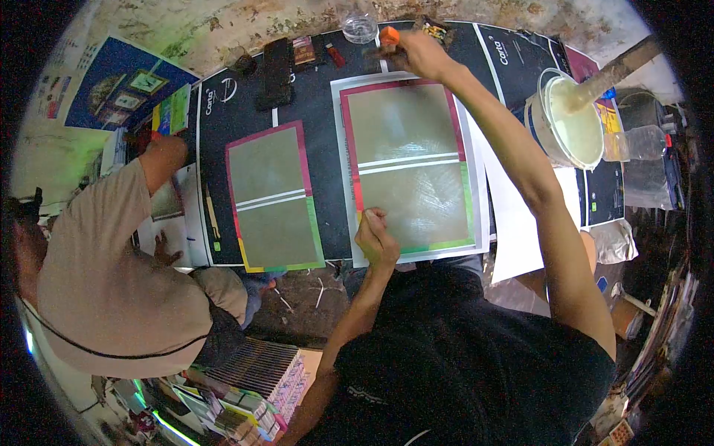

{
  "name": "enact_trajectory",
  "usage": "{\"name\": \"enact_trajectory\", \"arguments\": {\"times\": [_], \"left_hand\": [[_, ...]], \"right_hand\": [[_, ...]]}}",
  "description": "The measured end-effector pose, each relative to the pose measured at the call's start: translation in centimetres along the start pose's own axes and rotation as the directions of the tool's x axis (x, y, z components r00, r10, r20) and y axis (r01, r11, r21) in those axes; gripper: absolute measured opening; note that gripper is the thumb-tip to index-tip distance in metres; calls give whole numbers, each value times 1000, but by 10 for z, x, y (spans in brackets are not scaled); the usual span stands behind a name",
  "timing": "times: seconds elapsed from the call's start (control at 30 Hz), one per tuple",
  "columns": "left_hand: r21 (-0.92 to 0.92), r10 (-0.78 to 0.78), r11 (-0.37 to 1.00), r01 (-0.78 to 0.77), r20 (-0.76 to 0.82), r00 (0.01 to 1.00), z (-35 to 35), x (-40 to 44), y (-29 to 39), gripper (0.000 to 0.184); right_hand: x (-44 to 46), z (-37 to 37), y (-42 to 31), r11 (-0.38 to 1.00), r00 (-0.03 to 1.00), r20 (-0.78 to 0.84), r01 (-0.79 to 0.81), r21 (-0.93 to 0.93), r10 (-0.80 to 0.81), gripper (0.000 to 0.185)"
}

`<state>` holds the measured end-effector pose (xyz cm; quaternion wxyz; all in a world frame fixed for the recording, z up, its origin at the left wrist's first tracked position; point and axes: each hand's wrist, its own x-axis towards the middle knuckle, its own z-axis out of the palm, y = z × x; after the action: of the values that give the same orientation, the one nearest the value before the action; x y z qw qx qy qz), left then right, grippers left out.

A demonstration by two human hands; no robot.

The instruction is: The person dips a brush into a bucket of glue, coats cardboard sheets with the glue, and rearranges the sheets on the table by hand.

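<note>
In the head view, your right hand (416,56), upper centre, grips an orange tool (389,35); your left hand (378,238) curls at the lower-left edge of the board (409,145), hold unclear. That board, just right of centre, looks light, stiff, probably slick: take its taped edges.

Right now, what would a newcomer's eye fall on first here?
Probably the large grey board in the middle and the smaller board to its left, both edged in bright colours. Next, the orange-handled tool in the right hand, near the large board's far edge. Then the white bucket on the right, a stick slanting out of it.
</note>
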<state>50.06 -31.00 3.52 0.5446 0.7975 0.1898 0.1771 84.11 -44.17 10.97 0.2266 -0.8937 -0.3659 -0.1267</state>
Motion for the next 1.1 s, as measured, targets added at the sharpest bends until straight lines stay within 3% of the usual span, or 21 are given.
{"name": "enact_trajectory", "arguments": {"times": [0.1,0.13,0.23,0.33,0.37,0.43,0.53,0.57,0.63,0.7,0.73,0.83,0.87,0.97,1.0,1.03,1.1], "left_hand": [[-18,6,1000,-7,-5,1000,3,3,-3,39],[-23,5,1000,-6,-8,1000,2,2,-5,39],[-8,23,1000,-23,-8,1000,2,3,-3,39],[-18,-4,1000,4,-13,1000,2,2,-2,52],[-17,-11,1000,11,-18,1000,3,2,-2,47],[-14,-22,1000,22,-15,1000,2,2,-3,37],[-16,29,999,-29,-11,1000,1,4,-1,37],[-15,38,999,-38,-13,999,2,5,-2,37],[-12,50,999,-50,-10,999,3,2,-4,37],[5,21,1000,-21,2,1000,2,2,-1,36],[11,11,1000,-11,1,1000,2,3,0,36],[11,-33,999,33,-23,999,3,3,-2,36],[3,-3,1000,3,-33,999,4,4,-2,36],[-5,59,998,-59,-49,997,6,3,-2,37],[8,71,997,-71,-40,997,6,5,-2,37],[21,85,996,-84,-25,996,4,3,-1,37],[35,57,998,-57,-14,998,4,2,-4,38]], "right_hand": [[14,-12,-6,997,994,98,46,66,-53,24],[9,-23,-26,922,974,137,121,367,-183,25],[-1,-12,-52,878,777,508,118,464,-373,20],[22,34,-28,973,919,368,61,224,-143,20],[30,34,-25,986,988,130,70,149,-89,20],[49,20,-27,987,987,28,159,-29,-158,20],[48,3,-48,895,873,358,170,413,-331,24],[41,-3,-58,882,810,439,190,431,-389,28],[32,28,-51,949,844,461,159,271,-273,31],[42,41,-31,954,958,127,233,187,-259,30],[47,38,-28,976,986,127,80,202,-107,29],[46,20,-19,991,996,53,61,120,-68,30],[37,15,-18,964,985,120,93,249,-126,33],[2,10,-9,901,920,244,199,385,-308,35],[-3,-4,-13,951,935,332,16,310,-123,35],[-4,6,6,946,967,248,-26,323,-59,33],[-8,-3,8,987,988,-13,-153,-40,152,32]]}}
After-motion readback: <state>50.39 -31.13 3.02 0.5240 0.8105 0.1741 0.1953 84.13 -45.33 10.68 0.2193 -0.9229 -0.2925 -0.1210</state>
